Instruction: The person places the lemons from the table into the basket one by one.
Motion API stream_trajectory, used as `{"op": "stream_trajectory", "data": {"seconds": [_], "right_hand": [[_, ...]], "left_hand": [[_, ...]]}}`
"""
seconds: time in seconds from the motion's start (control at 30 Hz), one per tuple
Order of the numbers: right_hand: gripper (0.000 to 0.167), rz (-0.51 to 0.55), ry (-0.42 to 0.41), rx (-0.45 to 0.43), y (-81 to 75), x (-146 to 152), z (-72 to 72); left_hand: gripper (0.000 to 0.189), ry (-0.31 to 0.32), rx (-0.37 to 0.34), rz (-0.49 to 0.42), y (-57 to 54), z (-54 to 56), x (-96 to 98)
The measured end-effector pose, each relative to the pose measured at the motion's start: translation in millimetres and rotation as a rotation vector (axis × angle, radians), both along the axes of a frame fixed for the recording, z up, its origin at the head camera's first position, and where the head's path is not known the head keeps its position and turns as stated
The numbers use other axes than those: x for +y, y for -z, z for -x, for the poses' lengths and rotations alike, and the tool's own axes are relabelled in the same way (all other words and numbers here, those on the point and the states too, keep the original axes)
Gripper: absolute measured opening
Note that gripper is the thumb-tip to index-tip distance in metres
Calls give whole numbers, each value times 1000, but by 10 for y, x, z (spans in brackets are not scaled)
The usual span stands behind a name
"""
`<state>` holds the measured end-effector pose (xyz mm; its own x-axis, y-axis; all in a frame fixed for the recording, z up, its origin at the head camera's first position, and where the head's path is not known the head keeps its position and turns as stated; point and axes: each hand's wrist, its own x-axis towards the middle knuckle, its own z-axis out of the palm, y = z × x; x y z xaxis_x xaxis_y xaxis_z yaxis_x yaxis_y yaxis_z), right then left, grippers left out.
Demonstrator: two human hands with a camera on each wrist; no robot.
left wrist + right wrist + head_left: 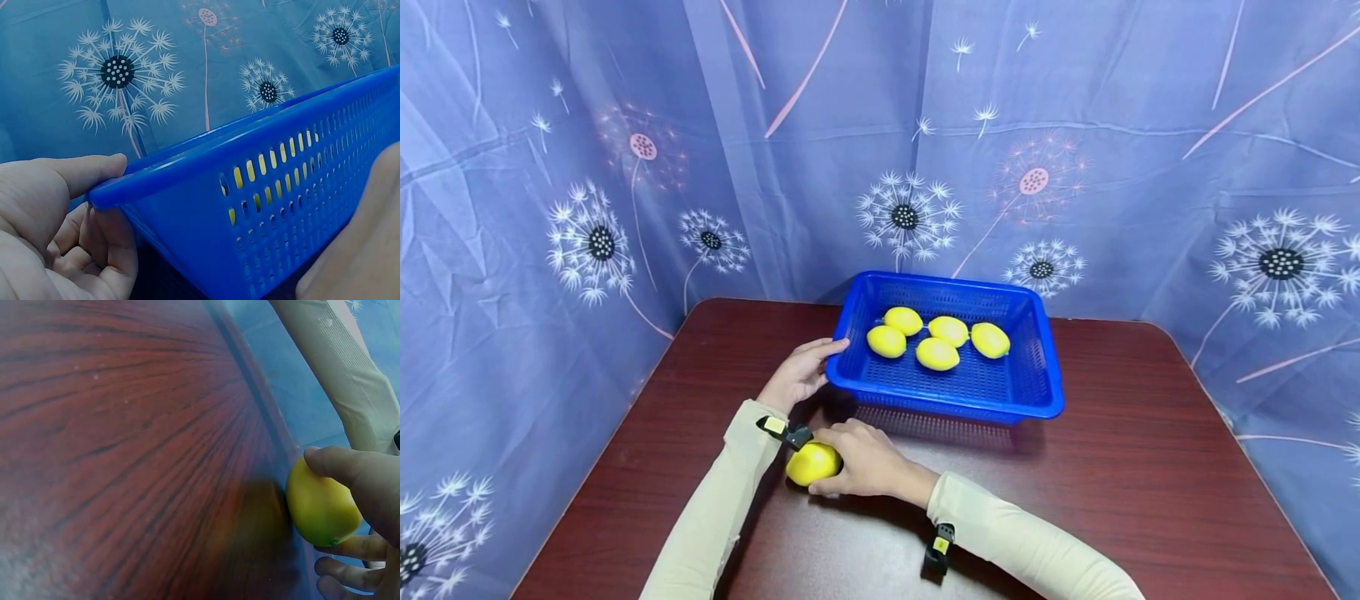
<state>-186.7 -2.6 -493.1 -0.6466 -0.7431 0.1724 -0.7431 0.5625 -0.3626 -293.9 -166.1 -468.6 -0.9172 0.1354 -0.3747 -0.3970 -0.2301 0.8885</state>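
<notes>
A blue plastic basket [943,404] stands at the back of the table, several yellow lemons [938,354] lying inside. My left hand [797,375] grips its left rim; in the left wrist view the thumb [100,172] lies on top of the rim, with the fingers curled beneath. Just in front of the basket, my right hand [868,458] holds another lemon [812,464] between thumb and fingers, beside the left wrist. The right wrist view shows this lemon [322,506] close over the table, its green-tipped end towards the fingers.
The dark red wooden table [1120,467] reflects the basket and has rounded back corners. A blue curtain [820,167] with dandelion prints hangs behind it and along both sides. Each sleeved forearm carries a black wrist strap [938,550].
</notes>
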Motion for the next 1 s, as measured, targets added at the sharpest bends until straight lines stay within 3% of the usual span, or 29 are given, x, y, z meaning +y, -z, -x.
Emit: {"op": "stream_trajectory", "data": {"seconds": [0.63,1.0], "right_hand": [[56,70,-20,-5,-15,143,-72],[56,101,7,13,-109,326,-124]], "left_hand": [[13,7,-5,-32,8,3,-27],[25,7,-11,-12,24,20,-17]]}}
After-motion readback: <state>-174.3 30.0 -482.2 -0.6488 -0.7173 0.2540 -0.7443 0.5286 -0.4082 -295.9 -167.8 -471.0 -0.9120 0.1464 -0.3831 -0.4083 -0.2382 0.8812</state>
